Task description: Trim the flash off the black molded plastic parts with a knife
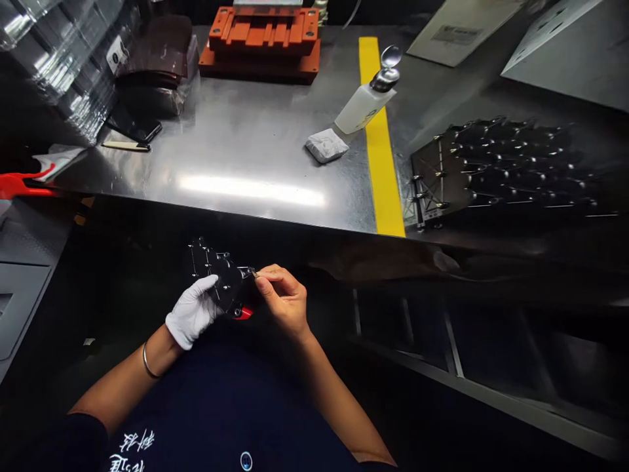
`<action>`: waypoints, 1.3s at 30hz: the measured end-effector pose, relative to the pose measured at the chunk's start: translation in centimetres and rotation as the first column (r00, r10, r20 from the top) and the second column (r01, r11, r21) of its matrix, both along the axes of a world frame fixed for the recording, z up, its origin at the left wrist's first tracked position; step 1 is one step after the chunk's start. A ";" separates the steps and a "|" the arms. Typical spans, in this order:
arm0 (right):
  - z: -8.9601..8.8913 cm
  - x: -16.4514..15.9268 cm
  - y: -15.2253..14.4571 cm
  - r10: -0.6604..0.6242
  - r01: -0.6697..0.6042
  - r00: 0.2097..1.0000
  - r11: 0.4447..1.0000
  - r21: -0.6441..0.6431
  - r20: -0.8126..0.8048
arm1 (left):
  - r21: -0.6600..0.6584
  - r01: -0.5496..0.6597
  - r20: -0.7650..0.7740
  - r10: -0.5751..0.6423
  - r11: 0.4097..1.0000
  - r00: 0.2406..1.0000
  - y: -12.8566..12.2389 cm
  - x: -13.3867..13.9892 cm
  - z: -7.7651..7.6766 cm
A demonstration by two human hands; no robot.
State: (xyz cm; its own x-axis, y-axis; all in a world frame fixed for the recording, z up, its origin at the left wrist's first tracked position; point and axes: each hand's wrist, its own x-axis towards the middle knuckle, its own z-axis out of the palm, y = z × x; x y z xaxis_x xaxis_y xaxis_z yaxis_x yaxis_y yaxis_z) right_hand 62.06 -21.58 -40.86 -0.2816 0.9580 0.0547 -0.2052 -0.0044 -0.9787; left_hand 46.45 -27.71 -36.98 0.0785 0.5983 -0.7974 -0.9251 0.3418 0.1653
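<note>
One flat black piece with metal pins (227, 282) sits centre-left in frame, gripped by my white-gloved left hand (193, 314), tip pinched by my bare right hand (287, 298). Seems light, stiff; hold its edges.

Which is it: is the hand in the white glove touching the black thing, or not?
Touching. The head view shows the gloved left hand holding the black part, its thumb lying over the part's face with no gap.
</note>
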 end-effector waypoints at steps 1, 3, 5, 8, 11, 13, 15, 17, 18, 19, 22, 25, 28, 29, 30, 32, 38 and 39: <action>-0.2 -0.1 0.1 -0.008 0.008 1.000 1.000 0.006 0.017 | 0.020 0.025 -0.010 -0.025 0.999 1.000 -0.1 0.0 0.0; -0.5 0.0 0.4 -0.015 0.014 0.998 1.000 0.018 0.064 | 0.092 0.102 -0.051 -0.098 0.990 0.994 -0.6 -0.1 0.2; -0.5 0.3 0.7 0.033 -0.037 0.990 0.999 0.022 0.139 | 0.182 0.215 -0.148 -0.189 0.959 0.971 -1.0 -0.4 0.6; 0.4 1.4 1.1 0.216 -0.246 0.942 0.965 0.090 0.255 | 0.259 0.380 -0.373 -0.271 0.888 0.887 -1.2 -1.5 1.1; 1.8 2.3 1.4 0.394 -0.494 0.858 0.808 0.321 0.329 | 0.242 0.471 -0.513 -0.300 0.848 0.804 -0.9 -2.8 1.4; 2.7 2.5 1.7 0.460 -0.596 0.801 0.678 0.430 0.384 | 0.221 0.523 -0.539 -0.344 0.823 0.769 -0.8 -3.4 1.4; 3.4 2.4 2.0 0.497 -0.659 0.751 0.609 0.441 0.435 | 0.218 0.548 -0.536 -0.370 0.808 0.759 -0.7 -3.5 1.4; 3.7 2.2 2.3 0.519 -0.699 0.713 0.585 0.411 0.472 | 0.233 0.527 -0.518 -0.354 0.817 0.778 -0.8 -3.2 1.2; 3.7 2.2 2.4 0.516 -0.704 0.706 0.588 0.400 0.485 | 0.240 0.505 -0.503 -0.339 0.829 0.795 -0.9 -3.0 1.0; 3.7 2.1 2.5 0.495 -0.693 0.713 0.601 0.397 0.496 | 0.244 0.480 -0.485 -0.323 0.843 0.813 -1.0 -2.8 0.8; 3.3 2.0 2.7 0.378 -0.602 0.781 0.667 0.438 0.497 | 0.252 0.401 -0.433 -0.268 0.881 0.861 -1.2 -2.2 0.2; 2.9 1.8 2.8 0.298 -0.541 0.820 0.683 0.491 0.488 | 0.253 0.340 -0.412 -0.217 0.906 0.885 -1.3 -2.0 -0.4; 2.8 1.7 2.9 0.252 -0.509 0.837 0.682 0.525 0.486 | 0.245 0.321 -0.403 -0.205 0.915 0.892 -1.4 -2.0 -0.6; 2.8 1.7 3.0 0.235 -0.498 0.842 0.684 0.533 0.485 | 0.243 0.318 -0.399 -0.204 0.916 0.894 -1.4 -2.0 -0.7; 2.8 1.7 3.0 0.220 -0.488 0.847 0.684 0.542 0.485 | 0.243 0.314 -0.391 -0.203 0.918 0.897 -1.4 -2.0 -0.7; 2.9 1.7 3.1 0.196 -0.487 0.843 0.674 0.556 0.501 | 0.242 0.290 -0.367 -0.189 0.926 0.911 -1.4 -1.8 -0.8; 2.9 1.7 3.1 0.148 -0.451 0.842 0.722 0.525 0.519 | 0.255 0.217 -0.275 -0.145 0.942 0.951 -1.3 -0.8 -0.9; 2.9 1.8 3.0 0.133 -0.434 0.845 0.735 0.521 0.517 | 0.265 0.212 -0.263 -0.141 0.941 0.954 -1.3 -0.7 -0.9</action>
